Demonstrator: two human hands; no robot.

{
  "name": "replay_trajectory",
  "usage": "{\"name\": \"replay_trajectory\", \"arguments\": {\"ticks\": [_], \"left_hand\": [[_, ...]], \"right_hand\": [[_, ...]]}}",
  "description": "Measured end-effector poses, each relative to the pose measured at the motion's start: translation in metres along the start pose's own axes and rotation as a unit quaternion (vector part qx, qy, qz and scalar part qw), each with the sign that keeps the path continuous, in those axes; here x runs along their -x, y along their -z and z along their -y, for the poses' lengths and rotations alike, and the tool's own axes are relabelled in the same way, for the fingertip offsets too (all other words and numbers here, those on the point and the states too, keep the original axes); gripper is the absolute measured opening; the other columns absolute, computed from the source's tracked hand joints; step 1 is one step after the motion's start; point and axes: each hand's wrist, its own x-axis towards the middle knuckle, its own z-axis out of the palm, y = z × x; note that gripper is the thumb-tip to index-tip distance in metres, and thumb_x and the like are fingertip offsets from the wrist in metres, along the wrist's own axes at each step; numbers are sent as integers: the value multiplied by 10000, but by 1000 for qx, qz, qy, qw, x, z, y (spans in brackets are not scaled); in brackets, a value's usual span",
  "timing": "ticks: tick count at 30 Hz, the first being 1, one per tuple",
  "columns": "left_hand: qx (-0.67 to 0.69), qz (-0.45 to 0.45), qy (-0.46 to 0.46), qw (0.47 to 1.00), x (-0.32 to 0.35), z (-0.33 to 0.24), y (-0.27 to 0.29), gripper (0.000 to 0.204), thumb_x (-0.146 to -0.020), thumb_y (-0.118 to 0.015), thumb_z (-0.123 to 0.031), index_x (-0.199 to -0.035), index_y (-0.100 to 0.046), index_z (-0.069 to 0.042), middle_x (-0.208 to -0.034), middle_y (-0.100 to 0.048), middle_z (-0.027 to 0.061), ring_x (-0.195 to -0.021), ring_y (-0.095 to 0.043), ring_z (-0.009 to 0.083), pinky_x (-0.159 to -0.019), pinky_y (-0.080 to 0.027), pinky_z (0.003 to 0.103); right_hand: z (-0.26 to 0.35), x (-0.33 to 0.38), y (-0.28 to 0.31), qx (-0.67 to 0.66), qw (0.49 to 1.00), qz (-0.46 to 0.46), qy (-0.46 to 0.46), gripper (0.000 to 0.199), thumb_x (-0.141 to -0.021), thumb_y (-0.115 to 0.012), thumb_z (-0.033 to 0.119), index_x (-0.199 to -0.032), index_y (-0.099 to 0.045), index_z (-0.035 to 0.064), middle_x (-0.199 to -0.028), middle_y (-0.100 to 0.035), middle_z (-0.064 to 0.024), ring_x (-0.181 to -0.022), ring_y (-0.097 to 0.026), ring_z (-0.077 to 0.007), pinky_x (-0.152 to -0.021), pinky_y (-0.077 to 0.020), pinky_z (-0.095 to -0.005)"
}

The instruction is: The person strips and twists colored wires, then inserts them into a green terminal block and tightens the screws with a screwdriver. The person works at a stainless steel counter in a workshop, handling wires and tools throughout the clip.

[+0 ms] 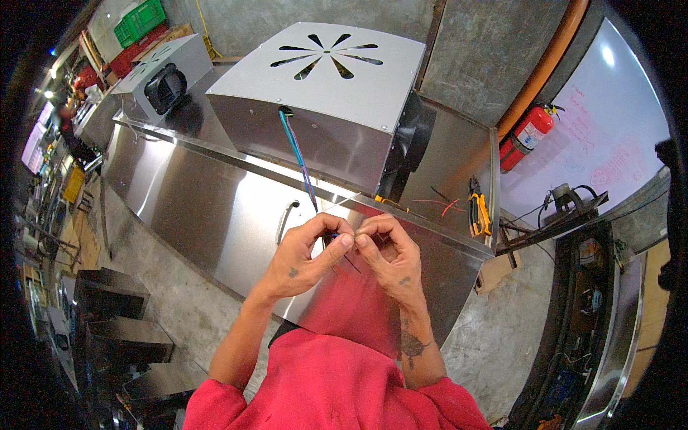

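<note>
Coloured wires (299,154), teal and purple-blue, come out of a hole in the side of a large metal box (330,93) with a flower-shaped vent cut in its top. The bundle runs down into my left hand (308,252), whose thumb and index finger are closed on it. A short dark wire end (352,264) pokes out below the fingertips. My right hand (392,256) is closed in a pinch right against the left fingertips; what lies between its fingers is hidden. Both hands are in front of the steel bench's edge.
Pliers with yellow-orange handles (479,209), red wire scraps (449,208) and a yellow-handled tool (390,204) lie on the steel bench (459,172). A smaller vented box (161,75) stands left. A fire extinguisher (527,136) and whiteboard (595,115) are at right; metal boxes (129,340) stand on the floor.
</note>
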Motion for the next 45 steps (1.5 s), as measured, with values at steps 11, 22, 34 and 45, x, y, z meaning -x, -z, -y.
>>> {"name": "replay_trajectory", "arguments": {"ticks": [11, 22, 34, 45], "left_hand": [[-15, -3, 7, 1000, -4, -7, 0, 213, -1052, -723, -146, -1157, -675, 33, -1067, -712, 71, -1001, -667, 135, -894, -560, 306], [64, -72, 5, 995, -2, -6, -12, 208, -1065, -705, -148, -1171, -672, 27, -1048, -723, 70, -974, -688, 126, -879, -570, 282], [105, -63, 28, 992, 0, -6, -4, 234, -1010, -746, -63, -1205, -672, 43, -1085, -704, 61, -972, -655, 108, -850, -546, 270], [127, 3, 31, 991, 1, -8, 10, 246, -1003, -781, -130, -1159, -690, 35, -1012, -686, 35, -921, -630, 88, -772, -522, 255]], "right_hand": [[8, -2, 6, 81, 996, -12, 40, 140, -1006, -752, 88, -1089, -681, 1, -1065, -670, -71, -968, -647, -132, -848, -532, -278], [8, -4, -16, -84, 995, -50, -6, 100, -1054, -684, 51, -1128, -659, -12, -1078, -634, -37, -971, -642, -105, -862, -541, -258], [11, -9, -17, -20, 999, -22, 44, 106, -1055, -666, 42, -1138, -639, -17, -1109, -599, -63, -987, -632, -124, -854, -539, -268], [11, -11, -4, 66, 993, 45, 82, 104, -1026, -705, 52, -1117, -666, 23, -1082, -636, -69, -970, -638, -168, -841, -532, -300]]}}
